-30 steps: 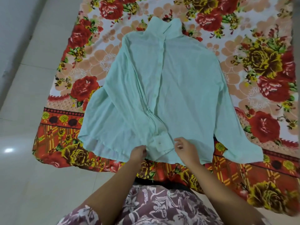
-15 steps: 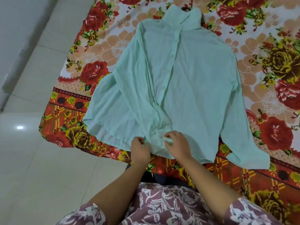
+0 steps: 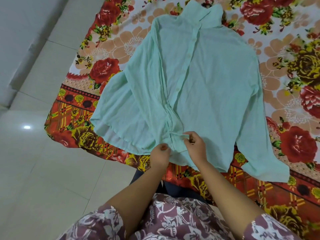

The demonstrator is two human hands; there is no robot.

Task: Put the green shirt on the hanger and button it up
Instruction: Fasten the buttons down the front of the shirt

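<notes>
1 green shirt (image 3: pixel 207 84): lies flat and front up on the floral bedsheet (image 3: pixel 285 66), collar far from the person, hem at the near edge.
hanger: not seen; i cannot tell whether it sits inside the shirt.
placket (image 3: pixel 183 70): looks closed from the collar down; only the rumpled stretch by the hem seems undone.
left hand (image 3: pixel 160 153): fingers (image 3: pixel 162 147) curled, pinching the button strip at the hem, with a small button (image 3: pixel 170 146) just beside them.
right hand (image 3: pixel 196 146): fingers (image 3: pixel 187 138) pinching a raised fold of the buttonhole strip, close to the left hand but not touching it.
step in hand: probably the last button, so the task looks nearly done.
doing it well: draw the 2 strips level so the hems match, tip the button edge-on, then slide the hole over it. the thin cloth creases easily, so flatten the pleats above it first.
floor (image 3: pixel 43 170): pale tiles left of the sheet.
</notes>
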